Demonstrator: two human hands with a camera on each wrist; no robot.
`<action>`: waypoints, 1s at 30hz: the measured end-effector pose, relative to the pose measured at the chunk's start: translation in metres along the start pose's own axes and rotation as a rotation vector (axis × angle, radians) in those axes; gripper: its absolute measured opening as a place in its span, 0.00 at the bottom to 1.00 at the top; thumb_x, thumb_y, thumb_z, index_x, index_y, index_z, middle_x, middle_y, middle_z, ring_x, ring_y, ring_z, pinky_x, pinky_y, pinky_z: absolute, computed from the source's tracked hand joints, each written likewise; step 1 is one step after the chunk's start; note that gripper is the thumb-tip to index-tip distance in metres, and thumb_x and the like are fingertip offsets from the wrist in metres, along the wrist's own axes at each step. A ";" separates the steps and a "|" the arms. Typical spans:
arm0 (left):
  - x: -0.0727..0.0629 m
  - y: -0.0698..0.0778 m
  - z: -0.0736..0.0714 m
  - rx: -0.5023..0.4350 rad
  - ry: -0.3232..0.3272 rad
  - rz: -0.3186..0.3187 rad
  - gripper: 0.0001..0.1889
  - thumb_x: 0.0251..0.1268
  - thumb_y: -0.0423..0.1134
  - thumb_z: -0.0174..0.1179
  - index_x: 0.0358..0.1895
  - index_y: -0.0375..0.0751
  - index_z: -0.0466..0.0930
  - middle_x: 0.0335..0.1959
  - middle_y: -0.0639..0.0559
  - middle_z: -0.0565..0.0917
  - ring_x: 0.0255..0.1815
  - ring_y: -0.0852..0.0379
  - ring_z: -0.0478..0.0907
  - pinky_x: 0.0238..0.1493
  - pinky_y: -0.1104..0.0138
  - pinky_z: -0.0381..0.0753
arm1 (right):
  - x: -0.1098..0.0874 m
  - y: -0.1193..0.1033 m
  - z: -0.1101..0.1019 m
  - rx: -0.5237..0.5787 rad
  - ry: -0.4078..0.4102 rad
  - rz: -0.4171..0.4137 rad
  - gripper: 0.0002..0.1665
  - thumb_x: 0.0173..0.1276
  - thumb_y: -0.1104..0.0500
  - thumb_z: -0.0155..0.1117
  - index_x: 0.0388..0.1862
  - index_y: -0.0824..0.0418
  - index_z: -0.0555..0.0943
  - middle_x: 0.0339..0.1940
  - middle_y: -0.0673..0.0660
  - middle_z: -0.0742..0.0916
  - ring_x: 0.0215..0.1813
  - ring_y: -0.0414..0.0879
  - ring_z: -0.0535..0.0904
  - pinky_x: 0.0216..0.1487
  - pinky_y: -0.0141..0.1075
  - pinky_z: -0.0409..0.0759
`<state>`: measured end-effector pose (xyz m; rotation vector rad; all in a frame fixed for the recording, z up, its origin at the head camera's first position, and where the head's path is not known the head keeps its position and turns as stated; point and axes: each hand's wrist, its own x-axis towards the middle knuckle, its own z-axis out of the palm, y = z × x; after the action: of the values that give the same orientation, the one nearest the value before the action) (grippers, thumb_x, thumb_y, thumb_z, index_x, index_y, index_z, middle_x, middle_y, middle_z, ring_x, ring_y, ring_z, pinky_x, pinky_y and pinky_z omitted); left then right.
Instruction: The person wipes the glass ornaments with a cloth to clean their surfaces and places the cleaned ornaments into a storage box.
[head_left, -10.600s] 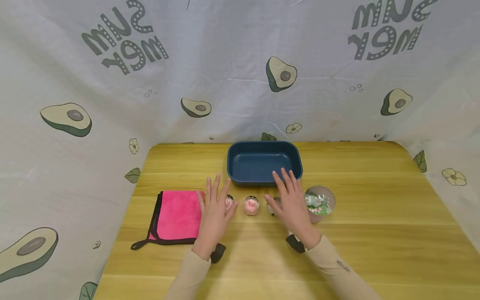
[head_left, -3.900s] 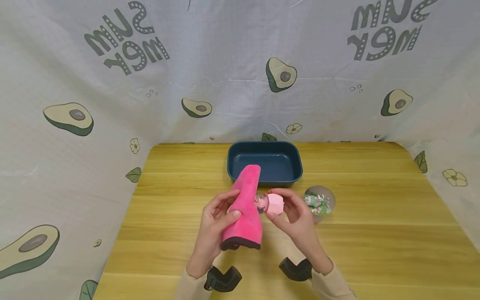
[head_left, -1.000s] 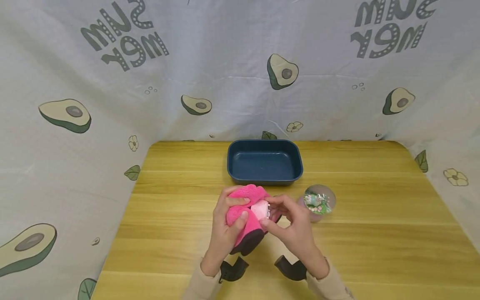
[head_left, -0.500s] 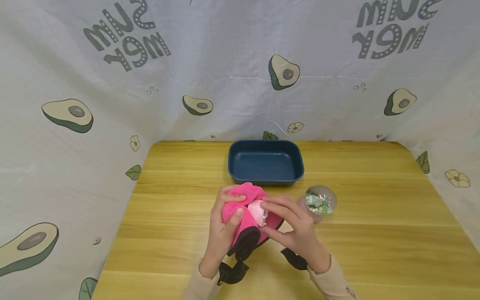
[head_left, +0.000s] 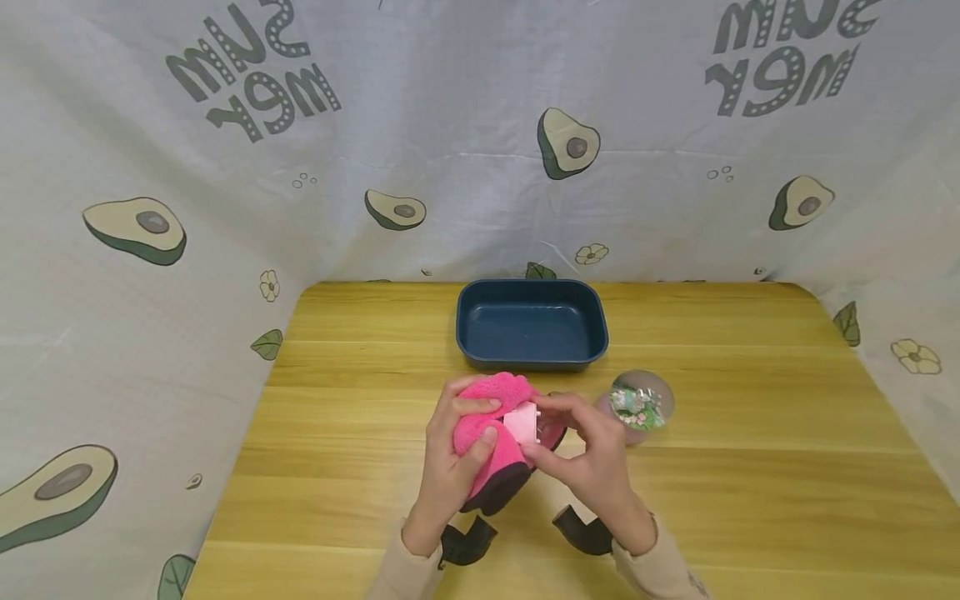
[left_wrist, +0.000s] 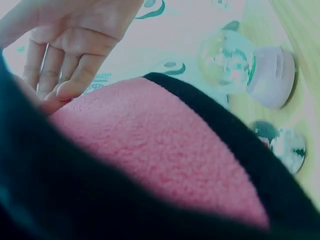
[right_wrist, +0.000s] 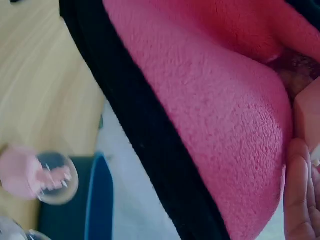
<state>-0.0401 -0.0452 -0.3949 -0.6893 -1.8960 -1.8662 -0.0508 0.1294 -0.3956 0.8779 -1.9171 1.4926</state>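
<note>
In the head view my left hand (head_left: 448,454) grips a bunched pink cloth (head_left: 498,390) with black edging. Wrapped in it is a small snow globe, its pale pink faceted base (head_left: 521,423) facing right. The globe's glass end is mostly covered by the cloth. My right hand (head_left: 592,442) pinches that base between thumb and fingers. The right wrist view shows the fingers (right_wrist: 298,185) against the base (right_wrist: 307,112). The cloth (left_wrist: 150,135) fills much of the left wrist view.
A larger snow globe (head_left: 636,404) with a lilac base stands right of my right hand. Behind the hands sits a dark blue bin (head_left: 531,365). Another small pink-based globe (right_wrist: 20,172) stands near it in the right wrist view. A small globe (left_wrist: 290,150) shows in the left wrist view.
Both hands were empty, with the cloth folded flat at left; they now hold the cloth around a small snow globe. In the last half second the right fingers closed back onto its turned base.
</note>
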 end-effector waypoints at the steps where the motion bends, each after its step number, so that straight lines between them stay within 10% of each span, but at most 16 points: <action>1: 0.000 0.000 0.000 -0.011 0.004 -0.009 0.12 0.65 0.44 0.54 0.46 0.40 0.74 0.54 0.43 0.74 0.55 0.48 0.72 0.44 0.58 0.82 | 0.000 -0.001 0.000 -0.019 -0.005 -0.004 0.30 0.60 0.46 0.69 0.44 0.74 0.79 0.31 0.59 0.85 0.26 0.44 0.79 0.28 0.28 0.79; 13: 0.000 0.005 -0.002 -0.089 0.032 -0.160 0.15 0.61 0.40 0.56 0.49 0.39 0.72 0.57 0.46 0.73 0.59 0.45 0.70 0.47 0.58 0.81 | 0.014 -0.002 -0.003 -0.061 -0.062 -0.335 0.24 0.62 0.52 0.69 0.46 0.72 0.81 0.43 0.67 0.82 0.47 0.52 0.79 0.55 0.30 0.75; 25: -0.002 0.000 0.002 -0.024 0.005 -0.032 0.12 0.65 0.44 0.55 0.46 0.41 0.74 0.54 0.43 0.74 0.56 0.47 0.72 0.44 0.59 0.82 | 0.000 -0.008 -0.002 0.026 -0.010 0.106 0.29 0.58 0.48 0.70 0.45 0.72 0.79 0.37 0.60 0.85 0.32 0.43 0.80 0.37 0.27 0.80; 30: -0.002 0.001 0.000 -0.051 0.027 -0.080 0.12 0.64 0.42 0.56 0.47 0.40 0.74 0.56 0.44 0.73 0.57 0.46 0.71 0.47 0.59 0.81 | 0.004 -0.008 -0.004 -0.052 -0.086 -0.009 0.30 0.63 0.47 0.67 0.50 0.70 0.77 0.45 0.63 0.83 0.44 0.46 0.80 0.44 0.27 0.78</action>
<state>-0.0376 -0.0451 -0.3951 -0.6099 -1.8910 -1.9692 -0.0469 0.1311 -0.3866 0.9396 -2.0018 1.4137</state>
